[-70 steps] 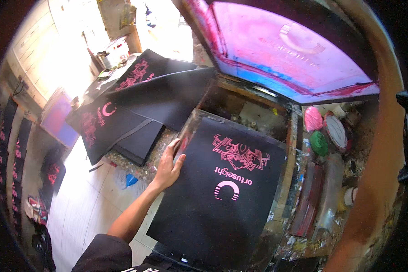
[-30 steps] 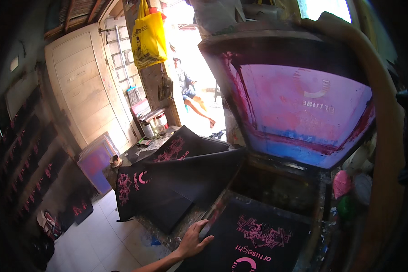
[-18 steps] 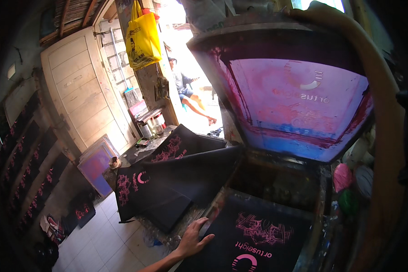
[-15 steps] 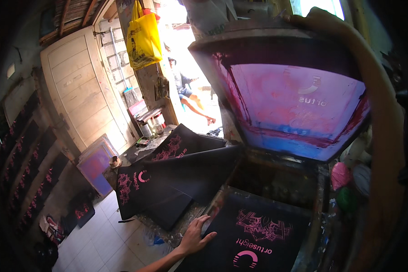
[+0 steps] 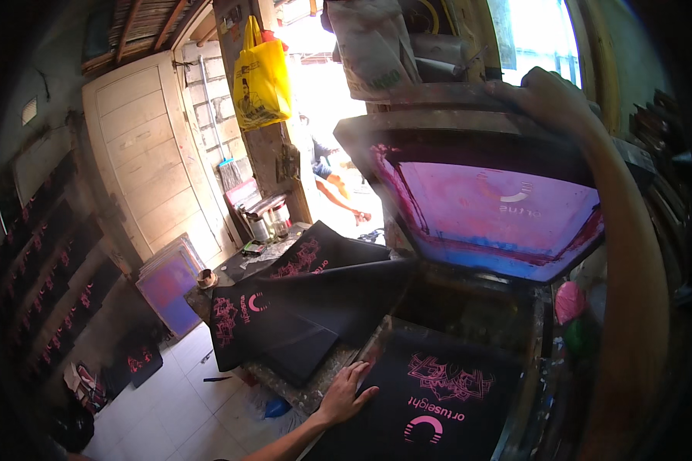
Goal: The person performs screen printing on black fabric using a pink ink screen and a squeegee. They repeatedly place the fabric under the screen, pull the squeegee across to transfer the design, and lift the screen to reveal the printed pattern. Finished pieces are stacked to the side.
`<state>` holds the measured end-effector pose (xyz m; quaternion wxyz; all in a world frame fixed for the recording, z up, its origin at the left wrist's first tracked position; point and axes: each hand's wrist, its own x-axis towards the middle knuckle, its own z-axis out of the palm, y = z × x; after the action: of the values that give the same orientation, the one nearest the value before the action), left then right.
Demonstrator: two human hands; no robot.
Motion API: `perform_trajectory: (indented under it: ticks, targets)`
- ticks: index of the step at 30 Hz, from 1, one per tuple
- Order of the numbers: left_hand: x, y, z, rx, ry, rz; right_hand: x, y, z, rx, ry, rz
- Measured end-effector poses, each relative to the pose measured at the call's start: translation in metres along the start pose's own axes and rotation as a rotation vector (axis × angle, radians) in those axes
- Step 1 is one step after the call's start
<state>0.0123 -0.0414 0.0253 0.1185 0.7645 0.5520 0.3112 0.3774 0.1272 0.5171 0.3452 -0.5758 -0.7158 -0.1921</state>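
Note:
My left hand [image 5: 346, 397] lies with fingers spread on the left edge of a black sheet [image 5: 407, 415] printed in pink with a line drawing, lettering and a ring-like logo. Raised above the far end of the bench is a screen-printing frame [image 5: 465, 119], tilted so its purple-stained mesh [image 5: 484, 207] faces me. My right hand [image 5: 546, 98] is closed over the frame's upper edge. More black sheets with pink prints [image 5: 307, 307] overlap on the bench to the left of my left hand.
Cans and jars [image 5: 265, 223] stand at the bench's far left, near a small cup [image 5: 207, 278]. Other screens [image 5: 169, 288] lean below the door [image 5: 150, 146]. Printed black pieces hang along the left wall. A yellow bag [image 5: 263, 81] hangs by the doorway; a person sits outside.
My right hand and the frame's upper edge have come lower, and the mesh looks more foreshortened. My left hand stays at the sheet's edge. The view has shifted slightly.

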Motion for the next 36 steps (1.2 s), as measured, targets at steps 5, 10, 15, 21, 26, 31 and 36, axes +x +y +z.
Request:
perform_trajectory:
  ticks: [5, 10, 15, 21, 26, 31, 36]
  targets:
    - [-0.002, 0.0, 0.003, 0.078, -0.027, 0.004, 0.011, 0.01, 0.01, -0.059, 0.074, -0.108]
    - [-0.001, 0.0, 0.004, 0.095, -0.031, 0.007, 0.032, 0.032, 0.026, -0.065, 0.182, -0.152]
    - [0.0, 0.002, 0.003, 0.096, -0.072, -0.025, 0.058, 0.051, 0.033, -0.051, 0.236, -0.24]
    - [0.001, 0.004, 0.002, 0.144, -0.083, -0.009, 0.07, 0.035, 0.016, -0.163, 0.061, -0.202]
    - [0.002, 0.004, 0.003, 0.17, -0.077, 0.006, 0.039, 0.012, -0.006, -0.138, -0.075, 0.064]
    - [0.002, 0.005, 0.002, 0.167, -0.083, 0.005, 0.03, 0.001, -0.009, -0.146, -0.051, 0.079]
    - [0.001, 0.006, 0.003, 0.178, -0.099, -0.015, 0.036, 0.005, -0.007, -0.164, -0.076, 0.13]
